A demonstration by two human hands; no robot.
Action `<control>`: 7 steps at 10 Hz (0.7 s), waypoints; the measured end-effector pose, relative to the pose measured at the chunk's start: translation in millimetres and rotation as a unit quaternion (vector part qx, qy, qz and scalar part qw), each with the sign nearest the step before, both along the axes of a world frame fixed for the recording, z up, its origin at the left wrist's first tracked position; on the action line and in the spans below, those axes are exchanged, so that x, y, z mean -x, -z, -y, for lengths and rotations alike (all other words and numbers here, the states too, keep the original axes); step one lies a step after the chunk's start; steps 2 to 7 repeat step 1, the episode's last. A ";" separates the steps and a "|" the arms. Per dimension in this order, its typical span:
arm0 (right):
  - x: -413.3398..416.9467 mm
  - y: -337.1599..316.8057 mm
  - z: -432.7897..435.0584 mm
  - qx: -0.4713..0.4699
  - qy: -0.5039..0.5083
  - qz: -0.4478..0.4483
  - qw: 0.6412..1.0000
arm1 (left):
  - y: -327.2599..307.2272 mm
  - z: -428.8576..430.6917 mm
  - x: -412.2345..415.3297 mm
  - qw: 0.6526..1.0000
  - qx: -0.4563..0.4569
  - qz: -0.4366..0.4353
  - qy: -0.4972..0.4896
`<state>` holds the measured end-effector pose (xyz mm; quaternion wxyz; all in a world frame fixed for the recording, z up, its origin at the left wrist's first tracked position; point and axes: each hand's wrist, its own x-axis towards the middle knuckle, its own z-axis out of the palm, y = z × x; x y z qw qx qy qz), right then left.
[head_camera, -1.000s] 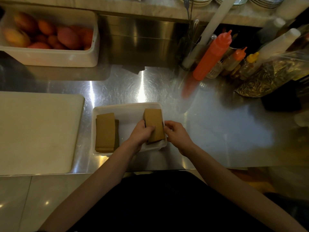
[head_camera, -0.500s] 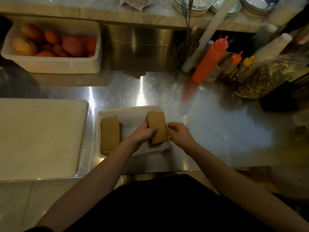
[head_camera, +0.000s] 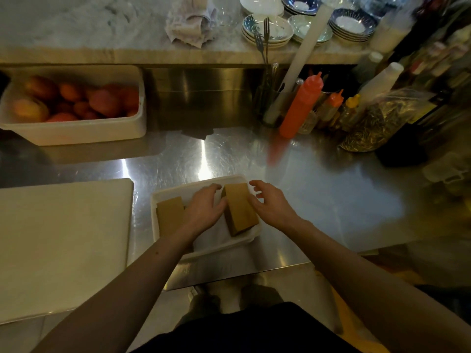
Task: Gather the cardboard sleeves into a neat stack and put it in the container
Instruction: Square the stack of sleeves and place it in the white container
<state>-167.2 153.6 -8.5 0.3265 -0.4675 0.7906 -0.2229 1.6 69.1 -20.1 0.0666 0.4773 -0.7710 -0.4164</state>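
A shallow white container (head_camera: 230,243) sits on the steel counter in front of me. At its right side lies a brown stack of cardboard sleeves (head_camera: 239,208), a little askew. A second brown stack (head_camera: 170,215) rests at its left side, partly hidden by my left forearm. My left hand (head_camera: 204,208) presses against the left edge of the right stack, fingers curved. My right hand (head_camera: 271,203) touches that stack's right edge with its fingers spread apart.
A large white cutting board (head_camera: 58,245) lies to the left. A white tub of reddish fruit (head_camera: 74,108) stands at the back left. Sauce bottles (head_camera: 302,104) and a bag (head_camera: 377,123) crowd the back right. Bowls (head_camera: 267,28) sit on the marble ledge.
The right stack has gone from being gripped above the container's right rim to lying inside it. My right hand's fingers have spread apart. The camera has tilted up.
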 end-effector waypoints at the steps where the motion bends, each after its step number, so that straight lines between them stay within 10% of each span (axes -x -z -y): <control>1: 2.6 -6.7 3.3 0.023 -0.018 -0.029 0.999 | -3.8 1.6 2.1 0.998 0.055 -0.026 -0.006; 7: 2.6 -6.7 3.3 0.023 -0.018 -0.029 0.999 | -3.8 1.6 2.1 0.998 0.055 -0.026 -0.006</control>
